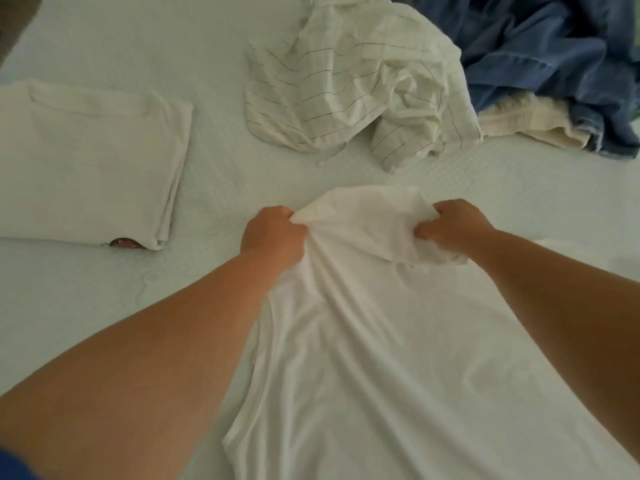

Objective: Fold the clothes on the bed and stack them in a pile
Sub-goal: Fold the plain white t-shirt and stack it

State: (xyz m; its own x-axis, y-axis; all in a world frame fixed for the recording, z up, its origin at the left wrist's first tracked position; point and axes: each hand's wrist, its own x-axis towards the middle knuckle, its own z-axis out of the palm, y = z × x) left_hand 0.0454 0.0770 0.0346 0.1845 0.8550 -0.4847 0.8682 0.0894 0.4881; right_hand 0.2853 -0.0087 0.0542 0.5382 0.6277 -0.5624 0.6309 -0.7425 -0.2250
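So I've got the white shirt [363, 341] by its far end, my left hand [272, 237] and right hand [450, 225] each balled up around a fistful of fabric, fingers curled tight on it. The shirt is on the bed [104, 46], right in front of me, between my two arms.

What worries me: both fists sit close together, so the top edge is bunched instead of stretched. If I fold from here, I reckon the creases running down the middle get locked in and the fold comes out lopsided. The fabric also looks thin and slippery, so one corner could slide out of a fist and flop.

The shirt's long axis runs straight away from me, the held end pointing up the bed toward the crumpled striped shirt [356, 84]. Which end I'm holding, hem or shoulders, I honestly can't tell.

Left of the white shirt lies a folded shirt [90, 161], the start of the pile. Past the striped one is a heap of blue denim [554, 57] over something cream [530, 124], still to do.
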